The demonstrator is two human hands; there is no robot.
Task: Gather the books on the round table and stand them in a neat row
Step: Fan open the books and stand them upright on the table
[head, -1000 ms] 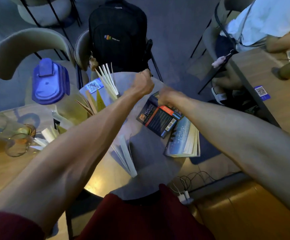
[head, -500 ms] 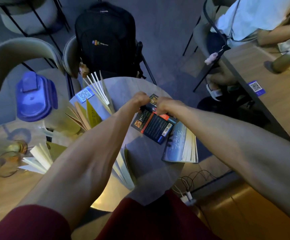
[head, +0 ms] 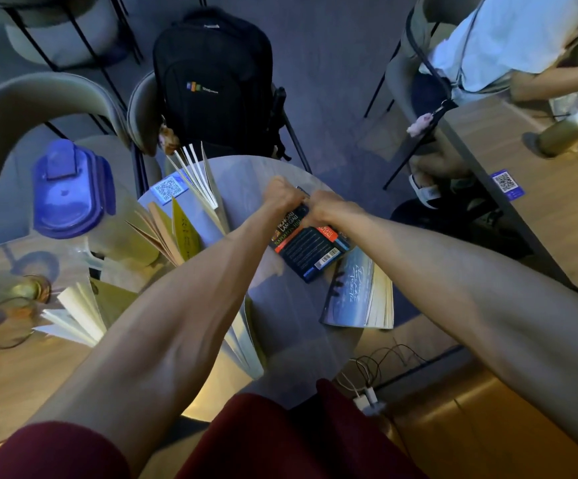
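Head view: my left hand (head: 282,198) and right hand (head: 325,210) are both closed over the far end of the dark paperback book (head: 310,248) lying flat on the round grey worktop (head: 246,174). Its cover reads "NAPOLEON HILL", with a barcode. A pale blue softcover book (head: 356,292) lies just beside it, overhanging the edge. The black backpack (head: 213,84) beyond bears an "FPT" logo.

A single wide-angle head camera looks steeply down and forward from above the round tabletop (head: 246,174), close over both outstretched forearms. Its bent edges take in the backpack (head: 211,81) on a chair ahead and a neighbouring table (head: 540,216) at right.
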